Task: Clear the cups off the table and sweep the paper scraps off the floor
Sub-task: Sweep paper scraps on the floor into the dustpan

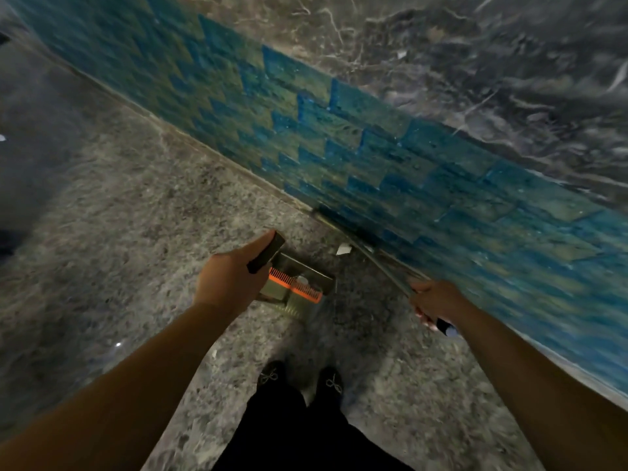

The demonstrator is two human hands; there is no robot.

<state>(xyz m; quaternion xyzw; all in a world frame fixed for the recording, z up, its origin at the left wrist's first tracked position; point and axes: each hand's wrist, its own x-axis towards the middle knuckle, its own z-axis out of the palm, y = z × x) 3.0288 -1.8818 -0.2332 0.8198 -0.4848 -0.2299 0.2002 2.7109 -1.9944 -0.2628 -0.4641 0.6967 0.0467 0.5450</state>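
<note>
**Dustpan and broom at the tiled wall base**

Landmark: the blue-green tiled wall strip (356, 144) running diagonally from upper left to lower right, with grey veined marble above it.

Left hand (231, 278): fingers curled round the black upright handle (265, 252) of a metal dustpan with an orange comb edge (299, 283). The dustpan sits on the speckled grey stone floor (119, 232), near the wall strip's base, just on the floor side of it. A pale lump lies in the pan; too blurred to identify.

Right hand (433, 300): closed round a thin silver broom handle with a black end cap (390, 271). The handle slants up along the wall base; the dark broom head (326, 214) rests where floor meets the wall strip.

Task item: one white paper scrap (344, 248) lies on the floor just beside the wall base, between broom handle and dustpan, apart from the pan. Another small pale scrap (214, 353) lies further from the wall, near the left forearm.

Black shoes with bows (300, 380) stand below the dustpan, well off the wall.

No readable writing or brand marks; frame motion-blurred.
</note>
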